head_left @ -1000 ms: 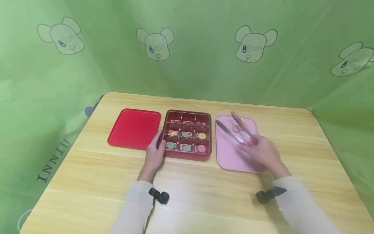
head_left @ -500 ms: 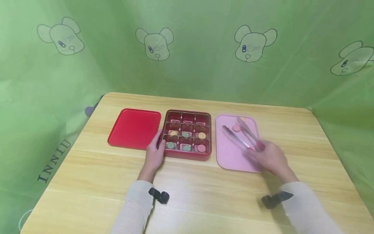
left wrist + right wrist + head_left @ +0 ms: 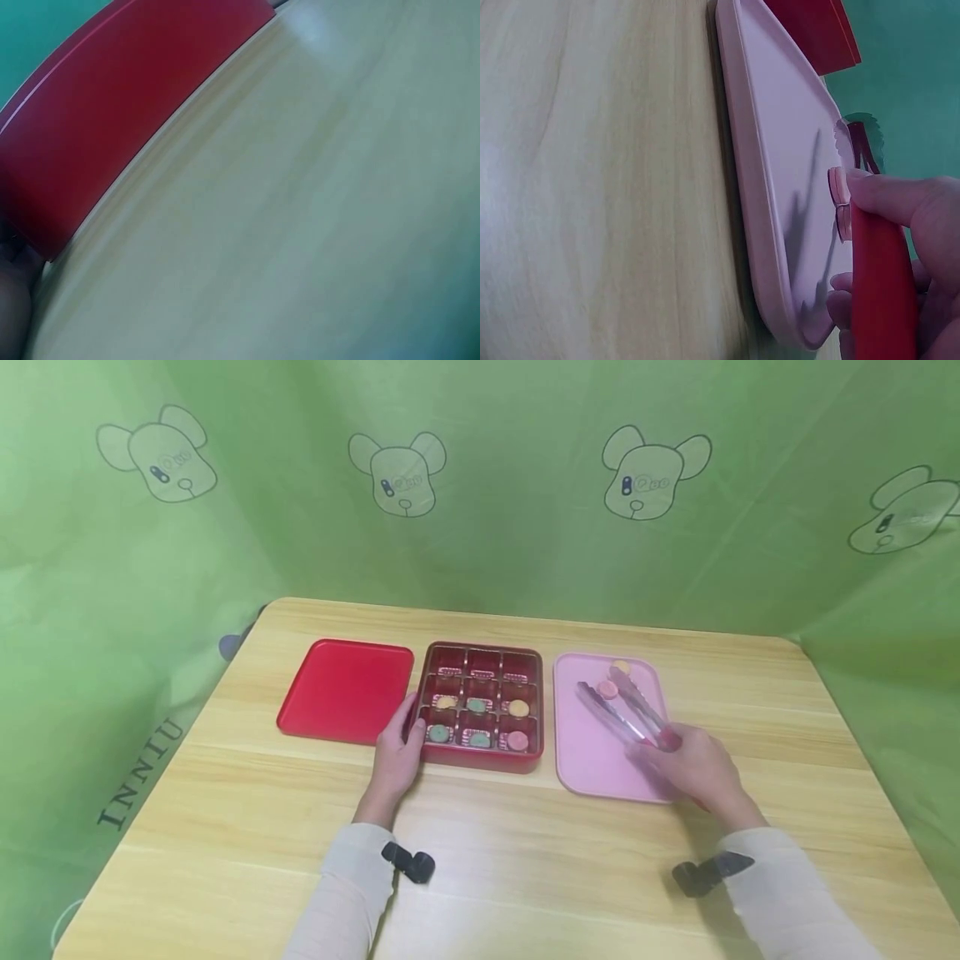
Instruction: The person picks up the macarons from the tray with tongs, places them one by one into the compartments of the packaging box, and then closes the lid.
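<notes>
My right hand (image 3: 697,768) grips a pair of tongs (image 3: 615,714) by their red handles, over the pink tray (image 3: 588,768). Their metal tips point away from me, spread to either side of a pink macaron (image 3: 607,690) on the tray. A yellow macaron (image 3: 622,667) lies just behind it. In the right wrist view, my thumb presses along the red handle (image 3: 885,285). My left hand (image 3: 397,756) holds the near left corner of a red box (image 3: 480,758) with a divided insert. Green, yellow and pink macarons sit in its middle and front rows; the back row holds none.
A red lid (image 3: 348,689) lies flat left of the box. All of it stands on a wooden table (image 3: 480,860), with a green printed curtain (image 3: 517,560) behind and at both sides.
My right hand and the tongs have shifted right and toward me, bringing the tips around the pink macaron. The gap between the tips has narrowed. My left hand stays in place.
</notes>
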`<state>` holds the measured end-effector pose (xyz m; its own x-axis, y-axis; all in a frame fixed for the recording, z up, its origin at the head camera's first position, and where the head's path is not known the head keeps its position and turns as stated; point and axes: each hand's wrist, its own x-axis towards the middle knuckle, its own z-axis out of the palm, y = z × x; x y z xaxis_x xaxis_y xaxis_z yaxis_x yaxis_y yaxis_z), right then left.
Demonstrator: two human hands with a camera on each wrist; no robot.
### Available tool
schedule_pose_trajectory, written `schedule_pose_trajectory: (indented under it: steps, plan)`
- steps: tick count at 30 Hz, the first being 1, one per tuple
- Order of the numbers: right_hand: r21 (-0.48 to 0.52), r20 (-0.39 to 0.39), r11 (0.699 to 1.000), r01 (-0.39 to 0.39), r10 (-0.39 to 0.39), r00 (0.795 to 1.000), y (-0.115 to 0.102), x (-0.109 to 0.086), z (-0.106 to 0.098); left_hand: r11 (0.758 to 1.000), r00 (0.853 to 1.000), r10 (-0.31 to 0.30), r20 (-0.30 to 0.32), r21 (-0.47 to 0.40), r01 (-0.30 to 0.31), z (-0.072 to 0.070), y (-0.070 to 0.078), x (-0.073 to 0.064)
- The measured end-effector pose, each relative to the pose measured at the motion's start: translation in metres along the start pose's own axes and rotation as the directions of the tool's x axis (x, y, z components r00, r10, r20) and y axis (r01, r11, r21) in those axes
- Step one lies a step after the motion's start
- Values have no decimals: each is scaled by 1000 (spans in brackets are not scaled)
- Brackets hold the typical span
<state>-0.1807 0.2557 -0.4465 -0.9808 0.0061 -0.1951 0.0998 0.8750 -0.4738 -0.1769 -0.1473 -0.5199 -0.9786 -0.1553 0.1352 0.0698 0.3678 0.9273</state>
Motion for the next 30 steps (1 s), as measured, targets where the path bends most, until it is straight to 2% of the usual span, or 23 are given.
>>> schedule_pose_trajectory:
  steps: [30]
  plan:
    - [-50, 40, 999, -8, 10, 999, 2, -3, -1, 999, 999, -33, 20, -3, 33, -1, 2, -2]
